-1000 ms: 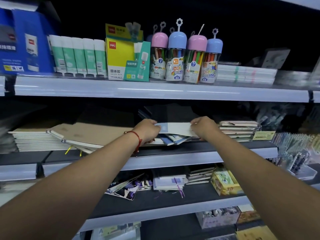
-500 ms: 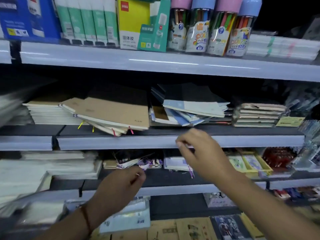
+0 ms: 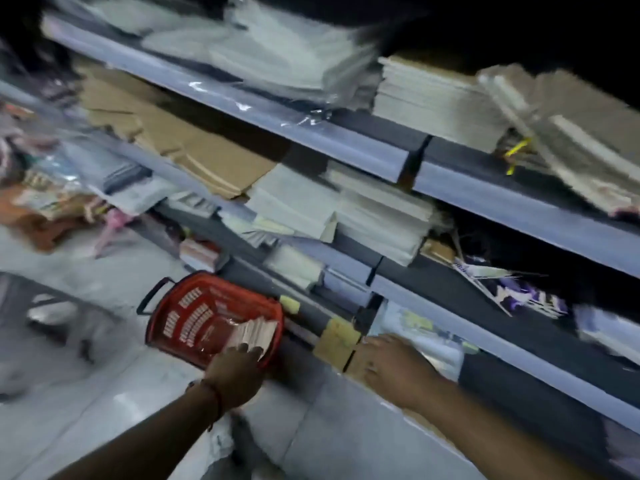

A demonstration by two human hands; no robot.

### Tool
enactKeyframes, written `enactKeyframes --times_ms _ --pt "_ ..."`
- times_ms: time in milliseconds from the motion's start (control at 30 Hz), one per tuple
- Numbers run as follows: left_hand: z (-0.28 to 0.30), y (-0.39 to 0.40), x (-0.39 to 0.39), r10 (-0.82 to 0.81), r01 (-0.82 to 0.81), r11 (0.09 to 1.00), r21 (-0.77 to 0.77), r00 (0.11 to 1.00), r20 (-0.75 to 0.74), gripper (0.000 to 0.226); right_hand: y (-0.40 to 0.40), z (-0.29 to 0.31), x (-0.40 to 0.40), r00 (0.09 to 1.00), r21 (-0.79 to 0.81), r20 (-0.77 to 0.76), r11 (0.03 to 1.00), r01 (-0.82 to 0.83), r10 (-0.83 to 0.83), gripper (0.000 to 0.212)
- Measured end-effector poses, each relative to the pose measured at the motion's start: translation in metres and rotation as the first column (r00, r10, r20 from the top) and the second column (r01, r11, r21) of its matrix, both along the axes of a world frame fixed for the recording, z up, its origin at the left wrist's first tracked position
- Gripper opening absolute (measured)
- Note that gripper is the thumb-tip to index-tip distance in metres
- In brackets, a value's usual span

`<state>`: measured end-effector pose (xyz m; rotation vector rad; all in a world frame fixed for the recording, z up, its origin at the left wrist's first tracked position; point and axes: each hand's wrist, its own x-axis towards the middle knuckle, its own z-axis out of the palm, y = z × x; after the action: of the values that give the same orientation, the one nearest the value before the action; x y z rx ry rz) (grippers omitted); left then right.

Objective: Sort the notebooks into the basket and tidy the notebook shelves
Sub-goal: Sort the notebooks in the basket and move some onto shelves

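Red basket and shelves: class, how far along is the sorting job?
Done: one small stack of notebooks lies in the red basket. In hand: the left hand reaches it; the right hand is at the lower shelf. Left: the brown notebooks and white stacks look untidy.

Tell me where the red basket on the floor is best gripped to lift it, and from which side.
Probably by the dark handle lying folded outside the far rim of the red basket, reached from above. It is bare, while the left hand and a notebook stack crowd the near rim.

Red basket (image 3: 194, 327), brown notebooks (image 3: 207, 164)
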<state>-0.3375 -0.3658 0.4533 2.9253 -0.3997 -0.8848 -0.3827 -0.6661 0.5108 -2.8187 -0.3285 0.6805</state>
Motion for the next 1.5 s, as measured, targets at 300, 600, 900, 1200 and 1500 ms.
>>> enactKeyframes --times_ms 300,600,900,1200,1500 --pt "-0.066 0.193 0.055 0.311 -0.3 0.949 0.094 0.939 -0.145 0.058 0.17 -0.081 0.12 0.949 -0.088 -0.269 0.977 -0.194 0.164 0.038" --pt "-0.164 0.255 0.148 0.353 -0.352 0.935 0.032 0.923 -0.154 0.048 0.292 -0.184 0.244 0.89 -0.29 -0.331 0.864 -0.411 0.313 0.027" --pt "-0.371 0.243 0.194 0.319 -0.337 0.94 -0.054 0.923 -0.214 0.051 0.338 -0.407 0.329 0.906 -0.267 -0.382 0.917 -0.298 0.183 0.038" --pt "-0.514 0.166 0.232 0.468 -0.712 0.676 -0.189 0.613 -0.636 0.056 0.365 -0.558 0.366 0.951 -0.335 -0.281 0.916 -0.221 0.126 0.027" --pt "-0.569 0.126 0.21 0.649 -0.92 0.379 -0.1 0.341 -0.68 0.04 0.38 -0.607 0.361 0.979 -0.464 -0.202 0.877 -0.12 0.027 0.041"
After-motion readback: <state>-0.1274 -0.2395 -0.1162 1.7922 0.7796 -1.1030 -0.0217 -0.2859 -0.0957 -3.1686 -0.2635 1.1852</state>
